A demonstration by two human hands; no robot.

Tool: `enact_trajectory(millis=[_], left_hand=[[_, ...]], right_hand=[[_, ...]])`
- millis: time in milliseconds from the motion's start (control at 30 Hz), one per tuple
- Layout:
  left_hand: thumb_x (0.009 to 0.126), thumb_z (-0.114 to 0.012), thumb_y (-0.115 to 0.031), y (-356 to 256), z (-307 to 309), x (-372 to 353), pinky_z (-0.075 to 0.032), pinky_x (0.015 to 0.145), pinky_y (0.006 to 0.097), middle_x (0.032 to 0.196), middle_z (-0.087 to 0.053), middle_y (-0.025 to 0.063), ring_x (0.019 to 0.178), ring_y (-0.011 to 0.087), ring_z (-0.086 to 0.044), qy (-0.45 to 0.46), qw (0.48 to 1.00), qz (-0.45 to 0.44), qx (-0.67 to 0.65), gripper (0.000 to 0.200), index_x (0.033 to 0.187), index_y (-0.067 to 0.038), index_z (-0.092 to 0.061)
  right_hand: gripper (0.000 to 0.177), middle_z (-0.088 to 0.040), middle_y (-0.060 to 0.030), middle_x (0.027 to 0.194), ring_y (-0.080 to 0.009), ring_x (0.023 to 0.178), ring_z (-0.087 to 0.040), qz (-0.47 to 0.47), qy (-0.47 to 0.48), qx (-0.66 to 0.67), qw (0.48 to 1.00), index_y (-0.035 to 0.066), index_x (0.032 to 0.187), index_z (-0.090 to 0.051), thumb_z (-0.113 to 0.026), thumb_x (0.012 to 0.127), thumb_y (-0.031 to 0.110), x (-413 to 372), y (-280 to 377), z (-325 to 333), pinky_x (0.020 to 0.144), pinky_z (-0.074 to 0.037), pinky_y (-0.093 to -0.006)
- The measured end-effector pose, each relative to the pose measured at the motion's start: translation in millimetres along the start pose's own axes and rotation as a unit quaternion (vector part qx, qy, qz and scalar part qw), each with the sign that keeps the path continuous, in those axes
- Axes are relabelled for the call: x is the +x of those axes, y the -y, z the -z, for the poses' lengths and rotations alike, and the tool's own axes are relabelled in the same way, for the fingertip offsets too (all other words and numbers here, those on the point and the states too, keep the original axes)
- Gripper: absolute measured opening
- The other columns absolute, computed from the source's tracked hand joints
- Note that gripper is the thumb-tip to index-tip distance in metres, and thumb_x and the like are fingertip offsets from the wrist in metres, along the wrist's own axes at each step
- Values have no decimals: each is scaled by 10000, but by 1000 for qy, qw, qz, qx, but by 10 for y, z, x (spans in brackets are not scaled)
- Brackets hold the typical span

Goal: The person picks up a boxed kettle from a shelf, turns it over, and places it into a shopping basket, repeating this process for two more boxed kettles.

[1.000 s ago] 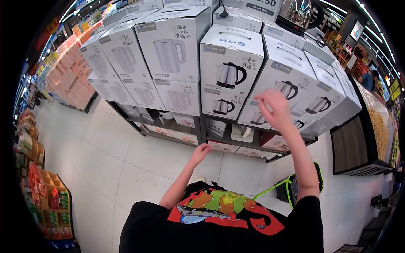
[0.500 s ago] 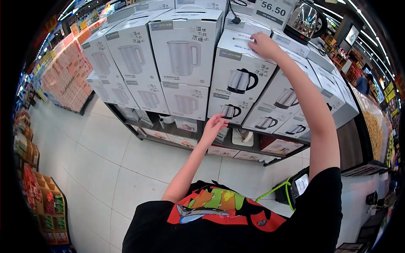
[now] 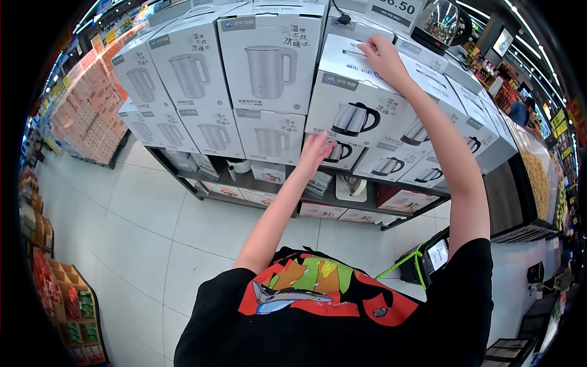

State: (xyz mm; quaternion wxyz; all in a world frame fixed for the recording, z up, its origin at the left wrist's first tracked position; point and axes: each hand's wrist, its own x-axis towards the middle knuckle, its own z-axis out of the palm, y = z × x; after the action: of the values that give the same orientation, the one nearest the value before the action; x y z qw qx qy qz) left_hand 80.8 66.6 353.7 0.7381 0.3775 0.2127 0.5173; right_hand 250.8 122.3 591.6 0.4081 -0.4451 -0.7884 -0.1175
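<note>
A white kettle box (image 3: 353, 98) with a silver-and-black electric kettle printed on its front sits on the upper layer of the stack, its front jutting out. At its top, my right hand (image 3: 384, 58) has fingers curled into the handle slot, gripping it. My left hand (image 3: 317, 148) is at the box's lower front edge, with fingers stretched and slightly apart, some of them overlapping the edge. Beneath is another kettle box (image 3: 345, 155), partly covered by my left hand. White-kettle boxes (image 3: 269, 73) stand close on the left.
More kettle boxes (image 3: 391, 164) stand to the right. A glass display kettle (image 3: 438, 27) is beside a price sign (image 3: 397, 11) at the back. A shelf (image 3: 278, 191) below holds display kettles and boxes. A black wheeled case (image 3: 430, 257) with a green cord stands on the floor at right.
The gripped kettle box has come up and forward, standing out from its neighbours and tilting slightly. My left hand has risen to its lower edge; my right hand stays on top.
</note>
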Motion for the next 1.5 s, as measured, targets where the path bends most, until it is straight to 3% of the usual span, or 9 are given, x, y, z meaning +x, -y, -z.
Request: enact_trajectory(millis=[167,300,400,433,633,967,1167,1300,1500], left_hand=[[841,-391,-514,88,79,-81,-335,935,419,1209,-397,175,1115,306,-411,40,995,-1,-88,660,1255,-19,-253],[735,-226,-732,30,38,-394,-281,959,499,1276,-323,197,1168,356,-337,51,961,45,-267,912,1309,-24,-187],[733,-204,-737,114,81,-485,-290,952,491,1303,-308,176,1182,342,-324,61,931,109,-344,900,1325,-59,-191],[736,-200,-727,160,113,-498,-218,994,491,1364,-224,148,1227,322,-270,116,935,94,-321,887,1347,-86,-166],[811,-348,-534,251,231,-712,-328,943,455,1323,-335,85,1153,284,-397,170,881,205,-391,648,1294,-103,-316],[816,-351,-528,1014,663,-1452,-340,937,451,1277,-391,98,1137,283,-418,56,824,442,-350,617,1262,-102,-367],[818,-352,-525,1314,830,-1506,-347,933,449,1249,-425,105,1126,282,-431,23,806,491,-329,601,1242,-102,-398],[830,-399,-439,1142,729,-1526,-388,907,422,1164,-504,106,1058,264,-497,-8,772,519,-366,495,1173,-89,-470],[706,-400,-605,1206,838,-1565,-373,918,409,1209,-468,102,1094,273,-463,-26,767,545,-338,717,1216,-103,-435]], right_hand=[[292,-468,-95,690,-195,616,-434,-23,27,40,999,-12,715,-487,-564,803,255,-147,199,139,588,-372,-294],[277,-464,-75,655,-169,594,-444,-53,59,84,993,-5,742,-490,-561,810,254,-369,486,307,577,-375,-275],[258,-456,-68,676,-157,608,-438,-53,90,85,991,2,761,-476,-566,805,240,-561,730,435,571,-374,-263],[253,-451,-67,681,-155,608,-431,-40,95,77,992,4,760,-472,-567,803,235,-633,810,473,568,-370,-263],[225,-418,-64,694,-148,580,-381,-61,131,82,986,0,752,-453,-555,803,193,-1051,1226,759,535,-337,-257],[211,-432,36,677,-25,542,-389,-346,182,214,895,45,765,-480,-550,823,235,-1936,826,474,495,-344,-177],[198,-451,48,701,-14,645,-416,-389,262,218,856,88,841,-447,-553,820,254,-2640,288,-13,555,-347,-170],[163,-513,8,840,-34,738,-449,-517,284,299,750,94,881,-438,-525,839,226,-3125,-125,-418,592,-375,-181],[172,-543,-25,967,-71,828,-500,-548,261,322,727,99,910,-443,-522,840,235,-3358,-136,-581,685,-413,-199]])
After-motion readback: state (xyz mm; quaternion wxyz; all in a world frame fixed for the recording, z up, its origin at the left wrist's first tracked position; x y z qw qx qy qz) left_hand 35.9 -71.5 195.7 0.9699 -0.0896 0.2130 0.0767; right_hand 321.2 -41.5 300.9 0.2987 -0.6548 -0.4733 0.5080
